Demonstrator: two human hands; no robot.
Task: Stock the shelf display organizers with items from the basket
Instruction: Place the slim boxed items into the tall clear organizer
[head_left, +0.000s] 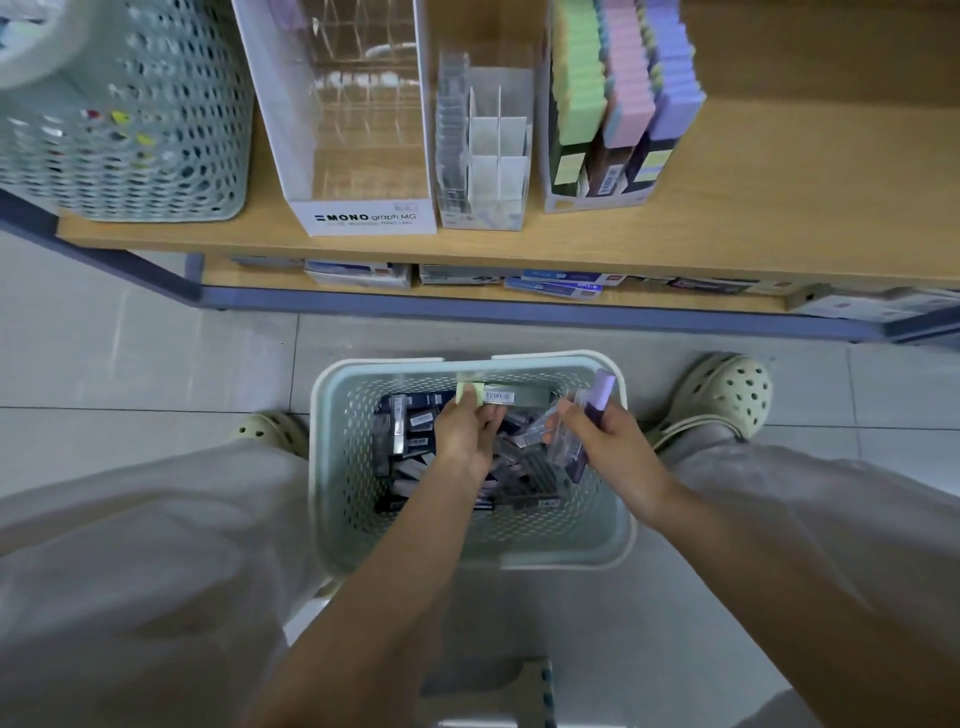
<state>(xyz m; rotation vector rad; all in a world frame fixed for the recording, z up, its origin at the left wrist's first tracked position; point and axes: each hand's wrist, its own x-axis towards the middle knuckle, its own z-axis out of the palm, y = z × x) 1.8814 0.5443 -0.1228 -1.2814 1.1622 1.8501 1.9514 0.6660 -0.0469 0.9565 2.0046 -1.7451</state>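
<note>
A pale green perforated basket (613, 525) stands on the floor between my feet, with several dark packaged stationery items (410, 431) inside. My left hand (462, 431) reaches into it and holds a long green-tipped pack (501, 396) near the far wall. My right hand (597, 441) grips a clear pack with a purple end (597, 410) above the right side. On the wooden shelf (779, 218) stand a clear-tiered MONO organizer (363, 218), a white divided organizer (493, 171) and a display of green, pink and purple packs (623, 104).
A second perforated basket (130, 130) sits at the shelf's left end. Flat boxes (561, 286) lie on the lower shelf behind a blue-grey rail. My shoes (727, 395) flank the floor basket on grey tiles.
</note>
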